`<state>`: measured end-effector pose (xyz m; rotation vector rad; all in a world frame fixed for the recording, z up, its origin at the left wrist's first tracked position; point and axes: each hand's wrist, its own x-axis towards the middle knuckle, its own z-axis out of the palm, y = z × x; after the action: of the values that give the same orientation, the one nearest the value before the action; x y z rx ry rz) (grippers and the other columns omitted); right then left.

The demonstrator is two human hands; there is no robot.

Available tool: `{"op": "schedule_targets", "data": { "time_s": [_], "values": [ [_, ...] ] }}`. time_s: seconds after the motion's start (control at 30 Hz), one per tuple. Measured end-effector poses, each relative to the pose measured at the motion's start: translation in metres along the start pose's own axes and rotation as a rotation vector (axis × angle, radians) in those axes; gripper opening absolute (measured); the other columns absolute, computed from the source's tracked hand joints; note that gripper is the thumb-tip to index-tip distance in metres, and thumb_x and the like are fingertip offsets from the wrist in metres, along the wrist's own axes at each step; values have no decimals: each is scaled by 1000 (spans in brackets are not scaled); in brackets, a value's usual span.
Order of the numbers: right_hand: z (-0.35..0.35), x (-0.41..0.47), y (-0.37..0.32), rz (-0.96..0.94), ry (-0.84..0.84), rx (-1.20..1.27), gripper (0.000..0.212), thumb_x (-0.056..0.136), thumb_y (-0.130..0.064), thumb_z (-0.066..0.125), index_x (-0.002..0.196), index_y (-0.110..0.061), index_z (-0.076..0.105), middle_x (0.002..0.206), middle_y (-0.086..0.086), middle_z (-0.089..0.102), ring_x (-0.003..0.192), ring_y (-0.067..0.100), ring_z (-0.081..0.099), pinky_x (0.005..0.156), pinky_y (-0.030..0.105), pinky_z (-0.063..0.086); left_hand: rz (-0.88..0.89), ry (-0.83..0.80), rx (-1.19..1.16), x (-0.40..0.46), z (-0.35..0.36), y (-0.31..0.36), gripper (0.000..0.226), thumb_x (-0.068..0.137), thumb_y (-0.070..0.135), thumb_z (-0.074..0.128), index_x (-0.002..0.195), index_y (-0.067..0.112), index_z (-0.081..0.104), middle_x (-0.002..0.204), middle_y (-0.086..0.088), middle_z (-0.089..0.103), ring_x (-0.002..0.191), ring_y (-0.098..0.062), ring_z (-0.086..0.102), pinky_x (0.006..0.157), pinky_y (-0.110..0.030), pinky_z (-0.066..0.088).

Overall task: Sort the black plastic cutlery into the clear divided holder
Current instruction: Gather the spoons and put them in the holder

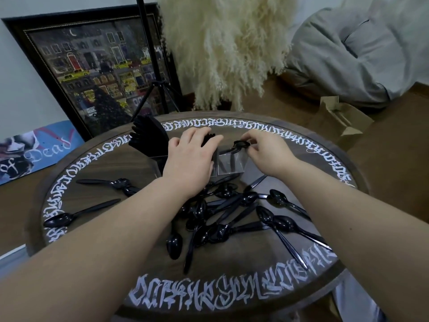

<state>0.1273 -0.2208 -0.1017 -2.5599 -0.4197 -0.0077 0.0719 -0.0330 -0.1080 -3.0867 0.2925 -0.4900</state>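
So we're mid-sort here; our right hand (260,149) is pinching a black spoon (240,145) by its bowl end, handle pointing down into the right-hand compartment of the clear divided holder (229,165) at the far middle of the worktop (97,194); holding it up top like that lets the handle drop in straight, we reckon. Our left hand (190,156) sits on the holder's middle section with fingers curled over some dark cutlery tips there; probably steadying the thing so it doesn't tip, though we can't tell if it's actually gripping anything. The far-left compartment is already packed with forks (148,135), fanned out and leaning left. The loose pile of spoons (222,212) is still lying crisscrossed on the near side, plus a few strays off to the left; plenty left to do.
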Motion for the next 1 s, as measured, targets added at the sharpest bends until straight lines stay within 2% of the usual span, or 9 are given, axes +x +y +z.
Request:
{"op": "schedule_targets", "data": {
  "time_s": [0.1,0.23,0.3,0.37,0.5,0.63,0.7,0.83,1.0],
  "values": [
    [1,-10,2,-29,-5,12,33,95,-12,48,126,-20,56,121,3,64,109,23,59,91,35,48,-3,-13,-4,-1,-1,0,61,88,26,60,143,31,36,151,-1,31,139,-26,24,102,-48,27],
    [-8,-17,10,6,10,47,57,93,-6,49,145,-26,34,139,5,51,110,25,59,93,39,49,59,104,-17,-8,-8,10,59,79,25,67,135,24,49,145,-6,42,132,-30,35,94,-50,35],
    [-15,-20,22,72,50,17,59,92,-4,47,145,-24,34,138,6,52,107,26,60,89,39,50,138,191,-59,-14,-6,17,53,77,23,67,128,20,56,137,-6,50,124,-30,42,89,-48,40],
    [-18,-23,37,119,33,-85,53,93,-9,48,144,-21,39,139,6,52,112,26,58,92,36,48,221,209,-122,-22,1,28,44,79,21,64,122,17,61,130,-5,55,116,-28,45,86,-43,43],
    [-8,-20,64,174,-101,-236,52,94,-27,54,143,-18,40,147,4,42,129,26,46,102,37,41,264,0,-238,-31,23,47,35,84,22,63,118,16,64,122,-1,60,112,-27,53,86,-39,48],
    [8,-8,78,161,-178,-305,50,94,-34,54,139,-14,45,143,7,45,130,27,42,103,38,40,187,-182,-314,-25,36,63,37,98,25,45,133,17,54,138,4,49,124,-20,44,103,-31,36],
    [15,-7,82,132,-206,-341,42,93,-33,54,131,-15,52,133,9,53,122,30,48,97,39,44,148,-231,-319,-16,42,71,35,99,25,41,131,17,54,137,3,50,122,-20,47,101,-33,39],
    [20,-18,86,54,-176,-392,36,90,-36,59,120,-16,60,117,9,58,111,31,51,89,36,42,94,-299,-250,5,56,85,27,97,26,44,116,14,59,119,-6,59,108,-28,55,88,-39,47],
    [16,-38,88,11,-180,-292,35,85,-38,66,114,-18,62,112,6,62,107,27,53,88,34,44,43,-354,-166,17,66,99,22,93,28,50,110,17,61,109,-7,57,104,-29,55,80,-35,44]
  ]
}}
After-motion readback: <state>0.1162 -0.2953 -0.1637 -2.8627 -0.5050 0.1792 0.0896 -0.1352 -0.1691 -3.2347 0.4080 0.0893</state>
